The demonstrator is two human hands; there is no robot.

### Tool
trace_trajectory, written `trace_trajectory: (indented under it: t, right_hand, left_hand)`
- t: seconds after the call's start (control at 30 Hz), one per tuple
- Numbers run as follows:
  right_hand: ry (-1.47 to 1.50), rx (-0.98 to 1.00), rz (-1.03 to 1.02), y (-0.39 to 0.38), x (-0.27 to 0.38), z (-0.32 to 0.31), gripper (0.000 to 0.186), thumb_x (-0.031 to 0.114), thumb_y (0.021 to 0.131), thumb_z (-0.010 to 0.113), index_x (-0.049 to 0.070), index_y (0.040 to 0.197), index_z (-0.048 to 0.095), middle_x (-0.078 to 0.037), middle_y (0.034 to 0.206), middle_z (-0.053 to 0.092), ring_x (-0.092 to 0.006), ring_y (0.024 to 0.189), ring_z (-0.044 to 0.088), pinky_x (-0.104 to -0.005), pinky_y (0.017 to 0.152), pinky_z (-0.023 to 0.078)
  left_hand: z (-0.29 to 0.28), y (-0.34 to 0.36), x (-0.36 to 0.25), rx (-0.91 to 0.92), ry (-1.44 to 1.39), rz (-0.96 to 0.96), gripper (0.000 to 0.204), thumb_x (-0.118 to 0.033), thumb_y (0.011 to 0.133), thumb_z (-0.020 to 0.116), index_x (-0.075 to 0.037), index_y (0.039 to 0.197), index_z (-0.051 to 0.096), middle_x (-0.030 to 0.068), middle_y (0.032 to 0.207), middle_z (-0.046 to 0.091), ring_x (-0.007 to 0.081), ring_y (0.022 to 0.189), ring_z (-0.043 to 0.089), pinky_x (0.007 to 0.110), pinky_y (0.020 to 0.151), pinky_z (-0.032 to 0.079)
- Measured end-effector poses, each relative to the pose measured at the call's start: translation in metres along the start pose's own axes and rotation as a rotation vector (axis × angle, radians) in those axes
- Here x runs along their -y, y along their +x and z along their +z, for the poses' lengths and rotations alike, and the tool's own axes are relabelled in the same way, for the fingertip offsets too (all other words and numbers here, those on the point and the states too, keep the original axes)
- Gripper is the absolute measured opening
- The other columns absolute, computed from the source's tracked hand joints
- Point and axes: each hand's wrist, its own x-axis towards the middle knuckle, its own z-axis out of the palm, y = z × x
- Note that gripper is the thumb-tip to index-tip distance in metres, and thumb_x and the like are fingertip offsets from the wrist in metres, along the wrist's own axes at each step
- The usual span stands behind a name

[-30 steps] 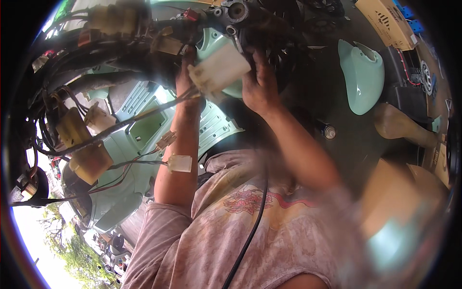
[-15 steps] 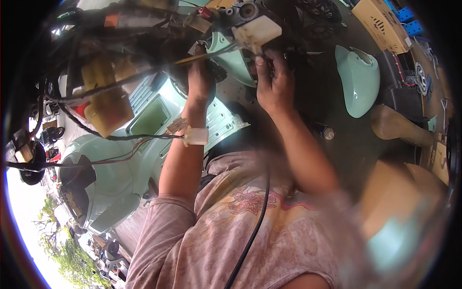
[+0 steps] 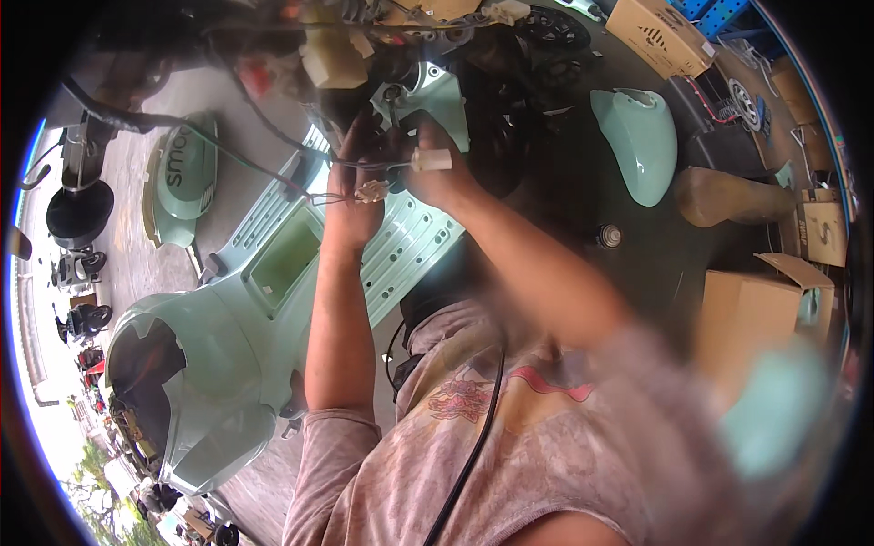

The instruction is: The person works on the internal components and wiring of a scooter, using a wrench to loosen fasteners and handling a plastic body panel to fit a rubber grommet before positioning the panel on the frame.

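Observation:
My left hand (image 3: 358,205) and my right hand (image 3: 444,187) are close together at the edge of a mint-green bracket-shaped panel (image 3: 443,102). Both hands look closed with bent fingers, but what they hold is hidden in shadow. A small round metal piece (image 3: 392,95) shows just above the fingertips, its kind unclear. Loose wires cross in front of my hands, ending in a white plug connector (image 3: 431,160) and a brownish connector (image 3: 370,191). Behind my left forearm lies a large mint-green scooter body panel (image 3: 214,337) with a rectangular opening.
Blurred wiring with a yellowish connector block (image 3: 333,62) hangs overhead. On the right are a mint-green fender (image 3: 637,146), a spray can (image 3: 609,237), an open cardboard box (image 3: 742,314) and a closed carton (image 3: 660,38). Another green panel (image 3: 188,168) stands at left.
My right hand has moved left and down, close beside my left hand. The view has shifted, and the hanging connectors now sit in front of my hands.

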Motion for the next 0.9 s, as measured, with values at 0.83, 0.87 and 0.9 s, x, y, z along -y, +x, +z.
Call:
trace_trajectory:
  t: [0.83,0.87,0.9]
  right_hand:
    - [0.449,-0.125,0.19,0.008,-0.018,0.024,0.014,-0.003,0.081,0.058,0.0,0.094,0.058,-0.01,0.086,0.062,-0.0154,0.074,0.062,-0.0298,0.058,0.05]
    - [0.353,0.009,0.247,0.006,-0.008,0.013,0.012,0.001,0.083,0.056,0.0,0.095,0.058,-0.01,0.084,0.062,-0.0162,0.072,0.062,-0.0302,0.056,0.049]
    - [0.241,0.134,0.287,0.005,0.001,-0.006,0.013,0.006,0.086,0.054,0.001,0.097,0.059,-0.011,0.081,0.063,-0.0171,0.069,0.062,-0.0307,0.053,0.048]
  left_hand:
    - [0.004,0.074,0.052,0.285,1.019,0.381,0.021,-0.008,0.083,0.05,0.0,0.101,0.057,0.0116,0.08,0.062,0.0268,0.076,0.06,0.035,0.065,0.048]
    - [-0.007,0.072,0.052,0.278,1.0,0.333,0.022,-0.007,0.084,0.049,-0.001,0.103,0.057,0.0106,0.08,0.062,0.0255,0.075,0.06,0.034,0.065,0.048]
    - [-0.012,0.07,0.045,0.31,0.888,0.235,0.024,-0.005,0.084,0.048,-0.001,0.106,0.056,0.0099,0.08,0.062,0.0237,0.074,0.06,0.034,0.064,0.048]
